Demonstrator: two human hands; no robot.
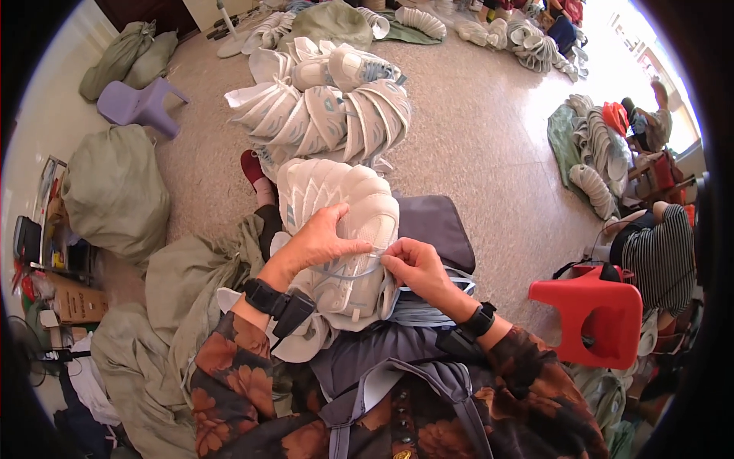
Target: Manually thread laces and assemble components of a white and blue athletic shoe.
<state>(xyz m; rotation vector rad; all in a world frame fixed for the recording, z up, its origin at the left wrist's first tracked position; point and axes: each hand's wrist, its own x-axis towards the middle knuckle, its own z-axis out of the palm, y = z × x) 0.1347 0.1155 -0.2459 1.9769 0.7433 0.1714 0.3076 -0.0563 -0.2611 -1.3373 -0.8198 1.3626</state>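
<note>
A pale beige and white shoe upper (340, 294) rests in front of me at the near end of a nested stack of similar uppers (329, 180). My left hand (317, 241) lies over this upper from the left, its thumb pressed near the eyelets and its forefinger spread onto the stack; the other fingers are mostly hidden. At the upper's right edge, my right hand (417, 268) is closed, thumb and forefinger pinching a thin grey-blue shoelace (336, 271). The lace loops across the upper. A bundle of grey-blue laces (428, 308) lies on my lap under the right wrist.
More stacked uppers (329, 115) stand just beyond. At left are a purple stool (141, 103), a stuffed green sack (115, 191) and loose sacking (138, 367). A red stool (589, 306) stands right, near a person in a striped top (661, 256). Further stacks (596, 149) lie far right.
</note>
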